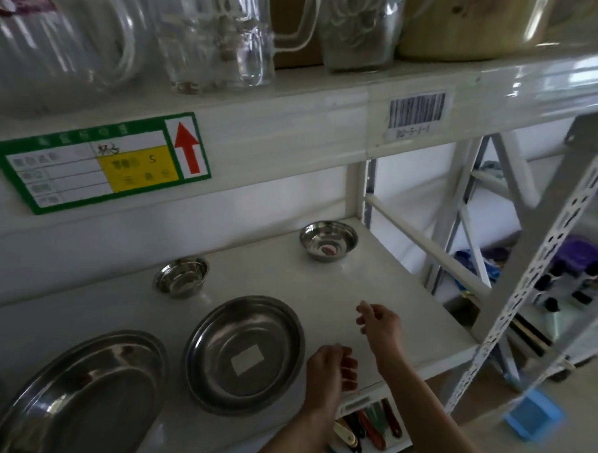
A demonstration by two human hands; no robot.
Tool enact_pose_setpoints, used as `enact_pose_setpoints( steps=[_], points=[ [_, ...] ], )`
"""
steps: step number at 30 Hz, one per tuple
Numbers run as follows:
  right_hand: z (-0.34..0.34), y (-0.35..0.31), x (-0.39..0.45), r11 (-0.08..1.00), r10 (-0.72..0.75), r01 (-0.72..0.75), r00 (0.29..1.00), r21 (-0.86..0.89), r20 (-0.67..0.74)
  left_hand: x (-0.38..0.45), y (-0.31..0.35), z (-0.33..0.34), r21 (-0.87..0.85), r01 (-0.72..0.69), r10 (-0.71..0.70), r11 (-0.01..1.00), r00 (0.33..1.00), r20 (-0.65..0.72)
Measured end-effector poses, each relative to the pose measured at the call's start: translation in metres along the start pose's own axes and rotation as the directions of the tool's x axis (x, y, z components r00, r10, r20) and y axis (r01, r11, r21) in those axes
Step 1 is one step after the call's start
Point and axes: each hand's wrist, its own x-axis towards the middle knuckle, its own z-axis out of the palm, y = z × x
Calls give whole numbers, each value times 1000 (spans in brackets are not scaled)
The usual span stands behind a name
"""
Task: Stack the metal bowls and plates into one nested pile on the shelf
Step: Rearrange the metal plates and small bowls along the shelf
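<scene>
The white shelf (379,284) carries four metal items, all separate and none nested. A large plate (79,403) lies at the front left edge. Just beside it, toward the middle of the front edge, lies a medium plate (245,352) with a white rectangular label on its base. A small bowl (180,277) stands upright behind the two plates, near the back edge. A second bowl (328,240), slightly wider and with a red mark inside, stands upright near the back right corner, well apart from the small bowl.

The left hand (326,372) is over the front edge, just right of the medium plate; its fingers are loosely curled and grasp nothing. The right hand (380,322) is above bare shelf surface toward the right edge, fingers relaxed and released, grasping nothing. Neither hand touches any plate or bowl.

A green-bordered label (99,163) with a red arrow and a barcode sticker (417,113) are fixed to the beam of the shelf above.
</scene>
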Motion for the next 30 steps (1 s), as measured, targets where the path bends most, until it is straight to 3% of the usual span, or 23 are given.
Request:
enact_pose_setpoints(
  steps=[5, 22, 30],
  points=[
    [-30, 1, 15, 999, 18, -17, 1000, 39, -3, 46, 34, 30, 96, -51, 49, 994, 998, 27],
    [-50, -2, 55, 999, -10, 13, 999, -49, 53, 223, 94, 75, -115, 51, -66, 992, 989, -129],
    [-46, 0, 50, 1000, -1, 4, 997, -31, 78, 256, 97, 76, -73, 72, -84, 995, 980, -181]
  ],
)
